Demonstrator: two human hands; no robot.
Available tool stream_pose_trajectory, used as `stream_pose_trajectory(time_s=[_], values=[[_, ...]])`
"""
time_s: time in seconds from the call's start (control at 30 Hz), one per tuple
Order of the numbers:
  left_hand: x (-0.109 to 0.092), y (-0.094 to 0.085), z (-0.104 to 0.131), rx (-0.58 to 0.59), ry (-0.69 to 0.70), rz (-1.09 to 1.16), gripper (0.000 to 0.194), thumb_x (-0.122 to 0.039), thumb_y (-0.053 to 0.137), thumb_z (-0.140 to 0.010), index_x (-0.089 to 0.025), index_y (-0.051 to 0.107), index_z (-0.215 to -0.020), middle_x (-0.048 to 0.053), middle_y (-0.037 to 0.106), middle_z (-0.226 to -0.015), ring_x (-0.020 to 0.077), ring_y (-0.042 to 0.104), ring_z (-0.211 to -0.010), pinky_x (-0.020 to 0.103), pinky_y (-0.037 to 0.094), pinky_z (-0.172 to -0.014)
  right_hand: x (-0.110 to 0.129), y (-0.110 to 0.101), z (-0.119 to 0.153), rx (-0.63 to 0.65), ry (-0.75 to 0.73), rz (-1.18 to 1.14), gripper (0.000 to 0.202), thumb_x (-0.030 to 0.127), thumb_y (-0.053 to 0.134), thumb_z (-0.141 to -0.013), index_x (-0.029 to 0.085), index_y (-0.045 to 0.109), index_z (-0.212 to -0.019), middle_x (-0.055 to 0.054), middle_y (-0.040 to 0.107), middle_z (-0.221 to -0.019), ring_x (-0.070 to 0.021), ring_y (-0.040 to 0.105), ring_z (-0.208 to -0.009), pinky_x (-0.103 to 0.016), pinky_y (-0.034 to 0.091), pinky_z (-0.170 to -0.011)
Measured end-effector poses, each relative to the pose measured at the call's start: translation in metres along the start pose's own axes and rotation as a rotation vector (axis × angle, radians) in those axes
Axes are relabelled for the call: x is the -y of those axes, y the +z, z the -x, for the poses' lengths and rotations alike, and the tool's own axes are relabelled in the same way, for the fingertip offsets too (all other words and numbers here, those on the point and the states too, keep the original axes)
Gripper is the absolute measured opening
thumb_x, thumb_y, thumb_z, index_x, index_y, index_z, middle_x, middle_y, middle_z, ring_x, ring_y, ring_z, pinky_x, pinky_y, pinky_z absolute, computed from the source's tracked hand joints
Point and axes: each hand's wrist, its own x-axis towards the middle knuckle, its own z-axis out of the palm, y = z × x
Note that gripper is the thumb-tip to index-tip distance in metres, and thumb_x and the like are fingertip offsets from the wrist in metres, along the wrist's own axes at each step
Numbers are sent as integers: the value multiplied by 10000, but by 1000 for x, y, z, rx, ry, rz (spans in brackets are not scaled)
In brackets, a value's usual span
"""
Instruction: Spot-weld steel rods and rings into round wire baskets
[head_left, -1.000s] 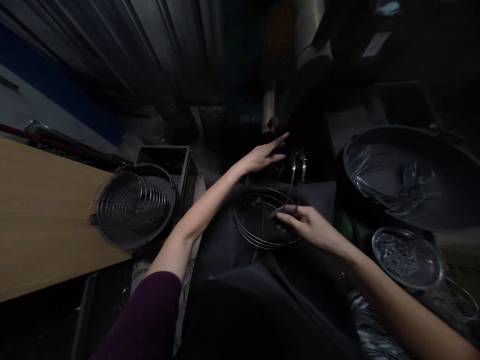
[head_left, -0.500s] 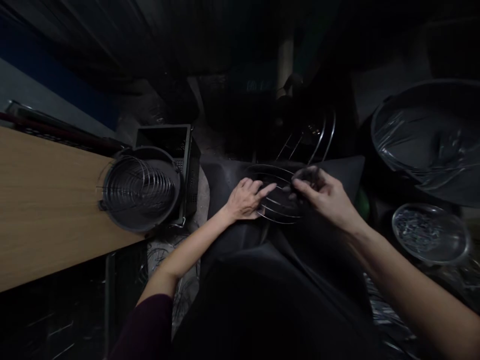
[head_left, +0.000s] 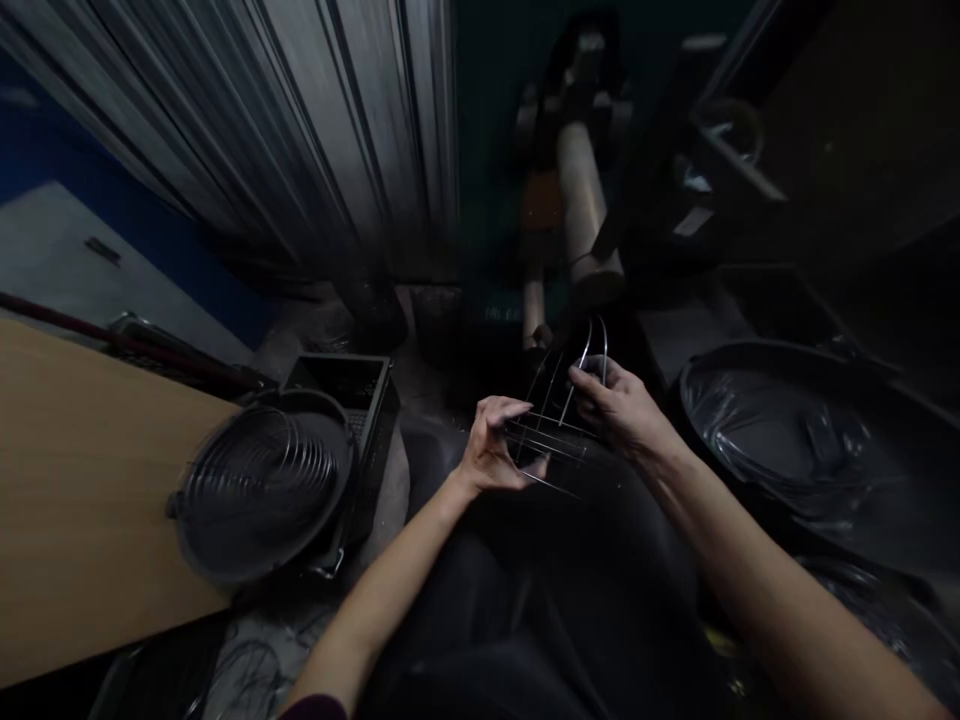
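Observation:
Over the dark-clad lap, my left hand [head_left: 487, 450] grips the left side of a wire frame [head_left: 553, 484], its fingers above and its thumb below the thin parallel rods. My right hand [head_left: 619, 400] is closed around a bent, shiny wire piece [head_left: 587, 345], whose two curved prongs rise above the fingers. The lower end of that piece crosses over the frame, though in the dim light I cannot tell whether they are joined. My right fingertips look darkened.
On the left, a round black tub [head_left: 217, 565] with wire rings leans by a dark plastic crate [head_left: 375, 400] and a wooden board [head_left: 90, 500]. A machine with a pale cylinder [head_left: 581, 190] stands ahead. To the right is a large tub [head_left: 686, 375] with clear plastic inside.
My head view has tilted up, showing more of the machine. My right hand has moved up to the bent wire piece and grips it. My left hand has closed more around the frame.

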Motion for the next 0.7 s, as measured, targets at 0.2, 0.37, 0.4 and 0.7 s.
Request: stream_pose_trajectory(time_s=[0.2,0.37,0.4,0.7], values=[[29,18,-25,-61,59,-4,836,-309,714,-561,-201,311,-1287,95,509,-1106,254,531,-1011,461,439,-897,16,-4,-36,-11,-60,-22,512,500,809,-540,198,471,-778,113,343,-497,-20,282,-372,-149,226,-346],[46,21,-32,-44,-45,32,861,-271,728,-565,-196,293,-1304,102,505,-1135,235,569,-976,465,448,-921,16,-4,-62,6,-72,-54,528,489,815,-508,198,453,-758,100,394,-489,-26,304,-357,-153,207,-323],[49,21,-33,-41,-64,43,857,-265,730,-567,-196,295,-1302,98,511,-1118,236,571,-978,456,458,-910,16,-4,-67,4,-67,-59,536,489,821,-495,197,454,-755,96,408,-492,-26,312,-358,-152,207,-321],[65,22,-52,23,-116,49,917,-272,752,-559,-204,258,-1329,104,532,-1132,249,579,-1005,455,477,-905,14,-10,-94,9,-103,-25,516,463,837,-484,214,468,-744,98,387,-471,-49,347,-358,-171,261,-327]])
